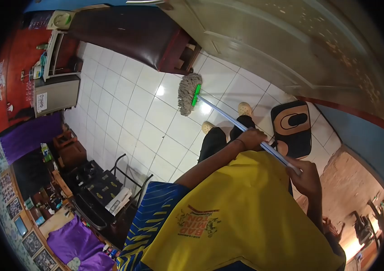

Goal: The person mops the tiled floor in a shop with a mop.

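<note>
A mop handle (228,116) slants from the person's hands down to a green clamp (196,95) and a grey string mop head (187,94), which lies on the white tiled floor. My left hand (252,138) is wrapped round the handle's middle part. Nearer its upper end, my right hand (304,176) is closed on the same handle. The mop head is close to the corner of a dark red padded bench (128,34). Two yellow clogs (245,109) stand just beyond the hands, below the handle.
A black and tan mat (291,128) lies right of the feet. A large door panel (282,49) spans the upper right. Black metal-framed chair (126,169) and cluttered shelves stand at the lower left; a grey cabinet (58,95) is at the upper left.
</note>
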`<state>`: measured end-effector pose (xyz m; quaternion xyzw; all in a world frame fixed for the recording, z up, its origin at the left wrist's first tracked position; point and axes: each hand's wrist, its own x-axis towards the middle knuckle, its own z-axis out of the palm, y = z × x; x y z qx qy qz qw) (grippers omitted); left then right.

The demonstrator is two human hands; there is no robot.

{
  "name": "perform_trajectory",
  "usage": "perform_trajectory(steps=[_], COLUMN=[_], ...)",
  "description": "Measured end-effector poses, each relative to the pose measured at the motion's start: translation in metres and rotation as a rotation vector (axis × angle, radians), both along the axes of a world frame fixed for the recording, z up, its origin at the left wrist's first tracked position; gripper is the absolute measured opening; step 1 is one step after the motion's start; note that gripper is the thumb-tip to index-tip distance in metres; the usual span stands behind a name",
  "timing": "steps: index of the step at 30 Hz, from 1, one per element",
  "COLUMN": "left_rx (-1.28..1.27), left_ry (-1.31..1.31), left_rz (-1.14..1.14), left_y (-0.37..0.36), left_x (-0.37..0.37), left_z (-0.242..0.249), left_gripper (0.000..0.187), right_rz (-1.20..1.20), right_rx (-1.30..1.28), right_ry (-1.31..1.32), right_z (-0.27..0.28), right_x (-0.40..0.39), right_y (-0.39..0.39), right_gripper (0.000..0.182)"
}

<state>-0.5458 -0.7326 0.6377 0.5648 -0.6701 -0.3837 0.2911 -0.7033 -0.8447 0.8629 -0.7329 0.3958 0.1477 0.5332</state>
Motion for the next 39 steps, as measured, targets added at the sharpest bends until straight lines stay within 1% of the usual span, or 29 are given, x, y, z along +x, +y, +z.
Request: perform_trajectory(steps=[2,3,4,5,6,7,9,10,12,13,14,17,20,23,24,25,26,27,28,29,30,31,32,33,34,35,36,38,39], left_rx=[-0.068,0.056,0.174,0.295,0.343,0.393,0.341,0.242,0.390,0.600,0.591,0.304,0.459,0.508,0.474,0.488,0.361,0.333,0.289,0.286,0.287,0.197,0.253,0.266,0.280,0.185,0.096,0.169,0.304], left_ry=[-0.084,-0.221,-0.311,-0.403,-0.453,-0.507,-0.571,-0.414,-0.300,-0.310,-0.318,-0.276,-0.282,-0.528,-0.450,-0.456,-0.313,-0.356,-0.301,-0.351,-0.330,-0.250,-0.217,-0.216,-0.215,-0.277,-0.338,-0.558,-0.535], left_rz=[0.205,0.348,0.501,0.657,0.722,0.787,0.840,0.971,0.942,0.820,0.835,0.945,0.856,0.550,0.521,0.369,0.345,0.173,0.019,-0.046,-0.058,-0.103,-0.146,-0.132,-0.116,0.081,0.273,0.673,0.734], left_y=[0.013,0.024,0.037,0.048,0.055,0.064,0.091,0.093,0.106,0.100,0.108,0.133,0.118,0.082,0.068,0.054,0.047,0.036,0.026,0.022,0.021,0.025,0.030,0.038,0.048,0.061,0.075,0.089,0.093], left_x=[0.017,0.024,0.031,0.038,0.048,0.059,0.082,0.088,0.110,0.121,0.126,0.126,0.111,0.086,0.078,0.072,0.060,0.052,0.044,0.029,0.006,0.014,0.015,0.018,0.025,0.036,0.047,0.073,0.096], left_z=[-0.011,-0.016,-0.026,-0.032,-0.029,-0.025,-0.054,-0.030,-0.030,0.003,-0.003,-0.032,-0.041,-0.044,-0.044,-0.021,-0.029,-0.027,-0.043,-0.039,-0.067,-0.035,-0.027,-0.026,-0.027,-0.031,-0.038,-0.052,-0.053], left_gripper=[0.013,0.012,0.019,0.030,0.041,0.052,0.067,0.069,0.073,0.074,0.074,0.074,0.075,0.063,0.057,0.052,0.043,0.033,0.027,0.024,0.021,0.019,0.019,0.022,0.025,0.023,0.021,0.024,0.028], right_rz=[0.009,0.110,0.214,0.181,0.150,0.250,0.482,0.482,0.501,0.520,0.530,0.523,0.534,0.455,0.417,0.348,0.350,0.366,0.285,0.301,0.322,0.149,0.315,0.189,0.194,0.200,0.072,0.116,0.153], right_rx=[-0.053,-0.089,-0.123,-0.075,-0.027,-0.087,-0.216,-0.206,-0.196,-0.193,-0.203,-0.201,-0.225,-0.248,-0.200,-0.090,0.054,-0.033,0.044,-0.066,-0.177,-0.048,-0.201,-0.166,-0.229,-0.291,-0.213,-0.231,-0.265], right_ry=[-0.272,-0.221,-0.174,-0.222,-0.275,-0.283,-0.288,-0.263,-0.202,-0.170,-0.184,-0.144,-0.170,-0.230,-0.063,-0.131,-0.182,0.076,0.096,0.077,0.058,0.124,-0.011,0.068,0.073,0.079,0.094,0.069,-0.037], right_z=[-0.049,-0.062,-0.074,-0.092,-0.112,-0.126,-0.178,-0.197,-0.218,-0.222,-0.224,-0.217,-0.221,-0.192,-0.146,-0.143,-0.108,-0.068,-0.047,-0.046,-0.045,-0.030,-0.033,-0.021,-0.022,-0.027,-0.039,-0.055,-0.069], right_x=[0.008,0.021,0.040,0.059,0.082,0.111,0.171,0.201,0.251,0.265,0.268,0.266,0.212,0.128,0.109,0.076,0.060,0.052,0.037,0.013,-0.003,0.002,-0.002,0.013,0.026,0.036,0.050,0.103,0.133], right_y=[0.009,0.010,0.015,0.026,0.037,0.046,0.068,0.078,0.095,0.099,0.101,0.101,0.079,0.045,0.034,0.022,0.012,0.016,0.016,0.024,0.029,0.041,0.048,0.064,0.075,0.082,0.090,0.103,0.113], right_gripper=[0.034,0.033,0.032,0.031,0.031,0.031,0.026,0.024,0.025,0.026,0.026,0.024,0.026,0.027,0.029,0.033,0.036,0.037,0.037,0.035,0.033,0.029,0.026,0.026,0.026,0.027,0.029,0.030,0.029])
